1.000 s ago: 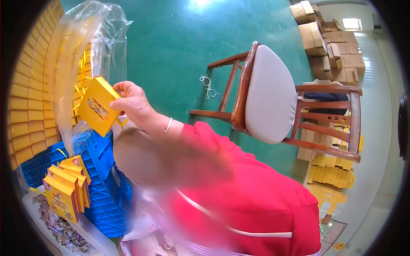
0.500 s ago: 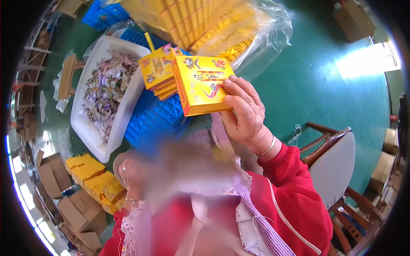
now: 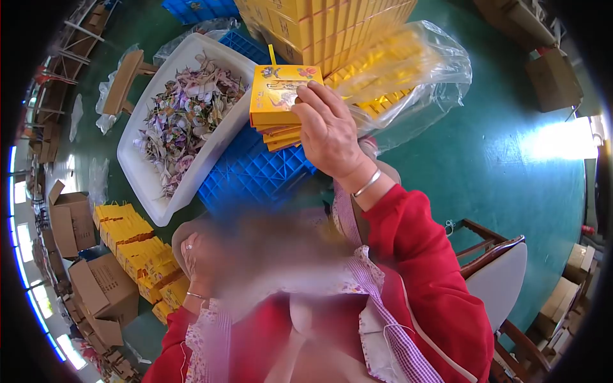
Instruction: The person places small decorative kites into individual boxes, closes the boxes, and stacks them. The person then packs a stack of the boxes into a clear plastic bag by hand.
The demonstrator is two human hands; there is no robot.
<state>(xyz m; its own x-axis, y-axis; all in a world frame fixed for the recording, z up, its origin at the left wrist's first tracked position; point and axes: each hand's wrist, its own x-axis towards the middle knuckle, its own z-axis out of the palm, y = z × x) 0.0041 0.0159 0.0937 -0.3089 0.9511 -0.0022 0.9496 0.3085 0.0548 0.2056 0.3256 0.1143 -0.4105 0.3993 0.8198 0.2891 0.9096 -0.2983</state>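
Note:
My right hand (image 3: 331, 129) has its fingers on the right side of a yellow printed box (image 3: 274, 96). That box is over a small stack of similar yellow boxes (image 3: 281, 138), which rests on a blue plastic crate (image 3: 255, 167). Whether the box touches the stack cannot be made out. My left hand (image 3: 198, 258) lies low at the left, near my knee; a blurred shape covers part of it, and its fingers are hard to make out. Left of the stack, a white tub (image 3: 143, 182) holds many dried petals or scraps.
Tall rows of yellow boxes (image 3: 306, 32) stand at the top, beside clear plastic wrap (image 3: 440, 70). More yellow boxes (image 3: 137, 249) and open cartons (image 3: 105, 287) lie at the lower left. A wooden chair (image 3: 498, 274) is at the right.
The view has swung round towards the tub and crate. My right hand has brought the yellow box from beside the plastic-wrapped rows to over the small stack. My left hand has come into view.

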